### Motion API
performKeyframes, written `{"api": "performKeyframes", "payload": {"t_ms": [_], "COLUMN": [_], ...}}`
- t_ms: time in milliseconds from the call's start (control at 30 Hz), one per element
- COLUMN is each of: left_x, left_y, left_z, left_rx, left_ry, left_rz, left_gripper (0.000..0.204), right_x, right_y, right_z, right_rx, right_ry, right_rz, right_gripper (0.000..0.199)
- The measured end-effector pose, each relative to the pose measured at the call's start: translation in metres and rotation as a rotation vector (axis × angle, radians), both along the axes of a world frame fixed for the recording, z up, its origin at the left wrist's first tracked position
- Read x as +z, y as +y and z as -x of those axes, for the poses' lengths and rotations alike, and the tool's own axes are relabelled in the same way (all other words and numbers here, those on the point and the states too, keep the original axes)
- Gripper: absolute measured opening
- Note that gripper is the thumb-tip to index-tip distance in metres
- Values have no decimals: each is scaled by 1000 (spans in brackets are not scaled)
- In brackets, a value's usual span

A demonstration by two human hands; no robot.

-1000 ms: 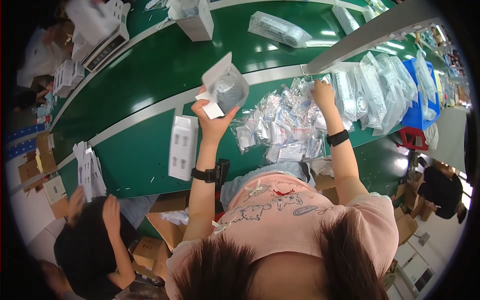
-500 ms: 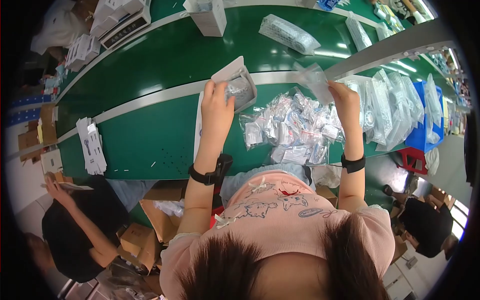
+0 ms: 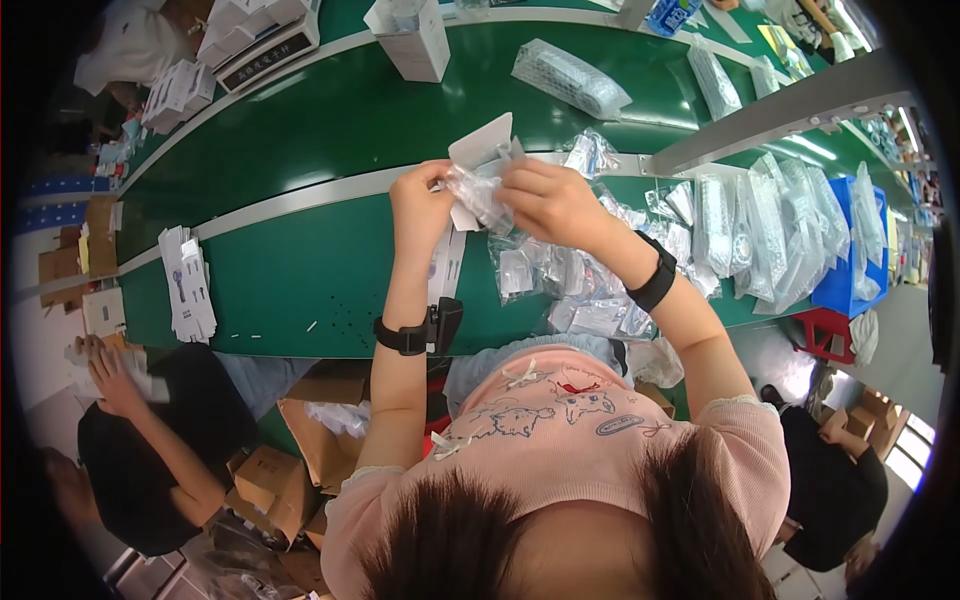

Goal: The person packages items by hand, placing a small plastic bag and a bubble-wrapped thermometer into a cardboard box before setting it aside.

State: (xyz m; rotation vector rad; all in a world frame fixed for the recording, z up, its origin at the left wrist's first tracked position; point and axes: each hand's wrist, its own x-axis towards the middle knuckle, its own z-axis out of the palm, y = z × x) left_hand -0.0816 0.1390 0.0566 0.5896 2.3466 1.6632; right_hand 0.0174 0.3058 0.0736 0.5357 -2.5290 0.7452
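White card makes up the open, flapped box held up between the two hands above the glossy green worktop, its flap rising on the far side. Crumpled clear plastic bulges at the box's near side; I can't make out what it wraps. At the box's left edge I see the left hand closed, thumb and fingertips pinched together on it. At its right edge, the right hand has its fingers bent over the plastic, and I can't tell how tightly they close or on what.

Nearer than the box and to its right, I have a heap of small clear plastic bags. Beyond the box stand a tall white card carton to the left and a long bubble-wrapped parcel, lying flat, to the right. Well right of the box I find a row of translucent wrapped packages, then a blue plastic crate; well left, a stack of flat white printed cards.
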Motion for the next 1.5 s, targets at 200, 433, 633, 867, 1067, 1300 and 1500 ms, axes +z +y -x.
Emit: {"api": "performKeyframes", "payload": {"t_ms": [200,433,633,867,1067,1300,1500], "left_x": [-2,-16,-35,-70,-48,-42,-32], "left_y": [-4,-7,-9,-67,-66,-95,-94], "left_z": [3,-5,-22,-46,-28,-5,7], "left_rx": [10,77,166,-14,-131,-281,-460], "left_ry": [-48,-133,-16,305,274,220,304], "left_rz": [-2,-94,-244,877,967,836,879], "left_gripper": [10,12,49,83,82,73,61], "right_x": [-7,-51,-87,-41,-88,-72,-87], "right_y": [-18,2,10,118,189,161,80], "right_z": [0,12,26,107,168,159,183], "right_rx": [-18,-54,-215,-361,-451,-780,-445], "right_ry": [-114,192,-275,10,68,416,108], "right_rz": [-204,514,705,1027,870,396,-45], "right_gripper": [20,86,115,107,103,72,60]}}
